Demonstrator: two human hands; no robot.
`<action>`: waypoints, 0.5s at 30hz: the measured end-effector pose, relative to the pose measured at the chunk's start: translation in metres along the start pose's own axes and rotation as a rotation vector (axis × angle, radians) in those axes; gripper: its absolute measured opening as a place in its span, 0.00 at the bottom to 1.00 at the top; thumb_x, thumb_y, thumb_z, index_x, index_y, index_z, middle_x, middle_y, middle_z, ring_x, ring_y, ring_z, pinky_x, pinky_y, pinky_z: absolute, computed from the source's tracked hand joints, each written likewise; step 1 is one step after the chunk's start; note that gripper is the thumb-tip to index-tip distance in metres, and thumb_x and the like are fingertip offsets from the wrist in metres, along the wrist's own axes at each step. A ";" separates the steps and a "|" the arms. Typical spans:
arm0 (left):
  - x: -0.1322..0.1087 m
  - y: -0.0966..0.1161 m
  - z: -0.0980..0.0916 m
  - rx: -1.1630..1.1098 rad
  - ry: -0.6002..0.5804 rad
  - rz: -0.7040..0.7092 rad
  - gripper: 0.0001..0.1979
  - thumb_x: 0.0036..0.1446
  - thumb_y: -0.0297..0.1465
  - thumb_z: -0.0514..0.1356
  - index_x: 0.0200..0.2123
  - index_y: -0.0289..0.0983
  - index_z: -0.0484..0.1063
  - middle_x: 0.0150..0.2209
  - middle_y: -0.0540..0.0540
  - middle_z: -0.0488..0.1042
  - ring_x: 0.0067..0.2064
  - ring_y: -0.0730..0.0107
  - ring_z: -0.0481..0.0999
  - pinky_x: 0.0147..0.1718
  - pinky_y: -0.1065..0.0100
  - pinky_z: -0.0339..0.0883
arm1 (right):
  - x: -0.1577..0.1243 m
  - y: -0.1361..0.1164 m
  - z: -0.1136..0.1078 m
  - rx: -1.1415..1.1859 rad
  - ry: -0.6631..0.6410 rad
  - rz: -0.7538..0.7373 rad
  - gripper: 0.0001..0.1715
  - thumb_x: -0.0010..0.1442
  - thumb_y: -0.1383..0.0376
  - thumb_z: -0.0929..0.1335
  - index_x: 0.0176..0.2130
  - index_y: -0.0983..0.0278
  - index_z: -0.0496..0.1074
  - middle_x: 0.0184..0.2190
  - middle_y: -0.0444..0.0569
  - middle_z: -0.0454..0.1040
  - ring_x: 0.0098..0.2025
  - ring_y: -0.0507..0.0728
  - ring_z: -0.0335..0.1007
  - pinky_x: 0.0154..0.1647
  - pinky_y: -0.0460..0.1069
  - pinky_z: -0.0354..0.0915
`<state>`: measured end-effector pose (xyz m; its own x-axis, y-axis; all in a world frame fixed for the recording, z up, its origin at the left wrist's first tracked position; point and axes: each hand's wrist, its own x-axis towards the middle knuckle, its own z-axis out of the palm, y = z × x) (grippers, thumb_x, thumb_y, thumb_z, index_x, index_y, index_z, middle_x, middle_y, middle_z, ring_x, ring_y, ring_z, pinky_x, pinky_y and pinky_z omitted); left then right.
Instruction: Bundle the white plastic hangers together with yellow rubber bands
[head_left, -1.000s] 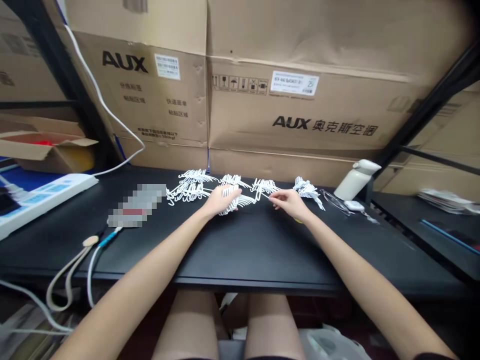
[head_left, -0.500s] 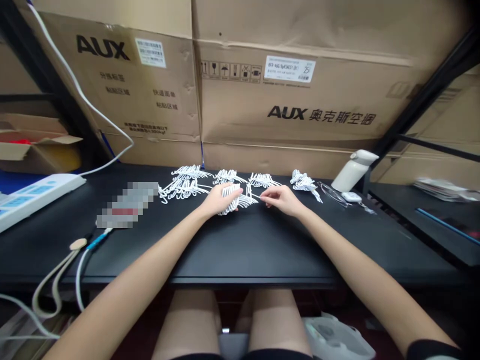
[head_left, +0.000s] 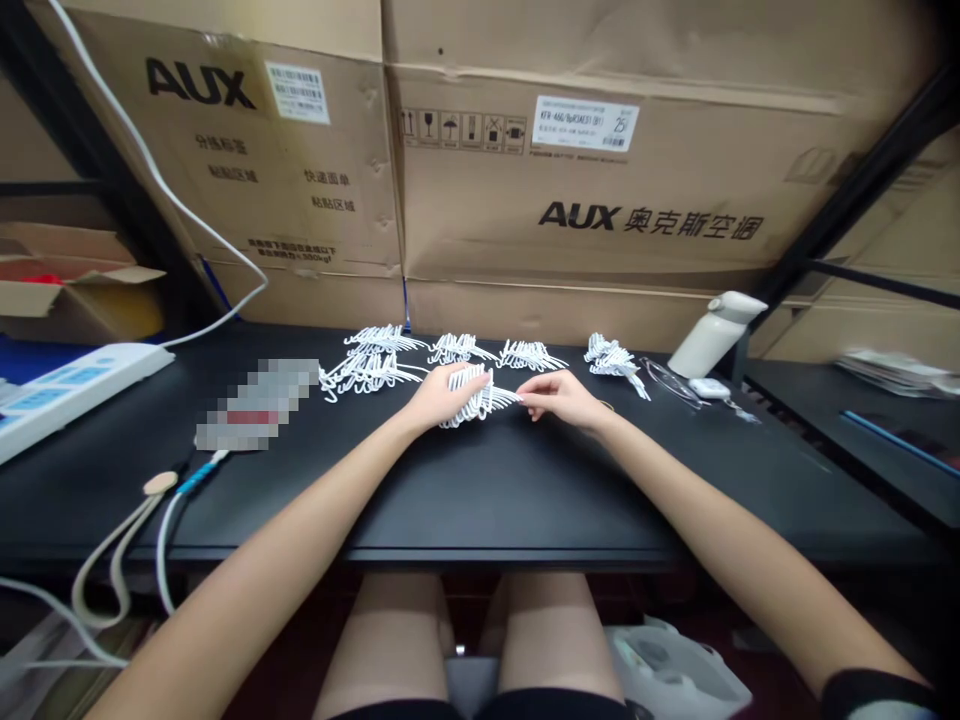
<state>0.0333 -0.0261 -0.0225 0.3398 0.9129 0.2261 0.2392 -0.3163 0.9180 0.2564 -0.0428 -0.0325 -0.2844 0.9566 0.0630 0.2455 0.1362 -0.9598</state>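
Observation:
A bunch of small white hangers (head_left: 475, 400) is held just above the black table, their hooks and thin arms stacked side by side. My left hand (head_left: 436, 398) closes round the bunch from the left, thumb on top. From the right, my right hand (head_left: 561, 398) pinches the pointed end of a hanger at the bunch's tip. Behind my hands lie more hangers in groups: a double group (head_left: 375, 360) at left, one group (head_left: 456, 348) in the middle, another (head_left: 527, 354) beside it, and a looser heap (head_left: 613, 358) at right.
Large cardboard boxes (head_left: 585, 260) stand along the back of the table (head_left: 510, 500). A white bottle (head_left: 709, 340), a small white case (head_left: 709, 388) and a thin cable are at right. On the left are a power strip (head_left: 82, 378), a blurred-out flat object (head_left: 259, 405) and a strap (head_left: 120, 545).
A hanger that stood out at the right of the bunch now lies in line with the others. My right fingers remain at the bunch's tip. The camera view has shifted slightly.

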 end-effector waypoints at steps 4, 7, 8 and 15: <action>0.001 -0.003 0.000 0.118 -0.034 0.062 0.17 0.53 0.45 0.59 0.32 0.35 0.73 0.31 0.47 0.75 0.33 0.65 0.72 0.37 0.66 0.64 | -0.001 -0.004 0.000 0.109 0.032 0.063 0.15 0.43 0.59 0.75 0.29 0.67 0.77 0.24 0.46 0.74 0.26 0.49 0.67 0.29 0.46 0.69; 0.000 -0.004 -0.001 0.155 -0.053 0.075 0.19 0.54 0.47 0.57 0.33 0.35 0.73 0.32 0.46 0.75 0.34 0.65 0.73 0.37 0.65 0.65 | -0.002 -0.006 0.002 0.079 0.041 0.060 0.15 0.43 0.59 0.75 0.29 0.67 0.78 0.25 0.46 0.74 0.26 0.50 0.68 0.29 0.47 0.69; 0.000 -0.004 -0.001 0.150 -0.056 0.077 0.20 0.54 0.47 0.57 0.33 0.35 0.73 0.32 0.46 0.76 0.34 0.64 0.73 0.38 0.65 0.65 | -0.002 -0.007 0.002 0.061 0.047 0.046 0.15 0.44 0.59 0.75 0.29 0.67 0.78 0.25 0.47 0.74 0.27 0.50 0.68 0.30 0.47 0.69; -0.002 -0.001 0.001 0.014 -0.119 -0.007 0.22 0.53 0.49 0.58 0.36 0.34 0.73 0.34 0.44 0.77 0.36 0.63 0.75 0.39 0.64 0.67 | -0.003 -0.003 0.009 -0.039 0.031 -0.075 0.15 0.47 0.57 0.74 0.30 0.66 0.78 0.28 0.48 0.76 0.29 0.53 0.70 0.29 0.48 0.70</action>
<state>0.0330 -0.0278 -0.0244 0.4439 0.8781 0.1787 0.2541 -0.3146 0.9146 0.2483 -0.0485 -0.0318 -0.2751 0.9506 0.1437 0.2605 0.2175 -0.9406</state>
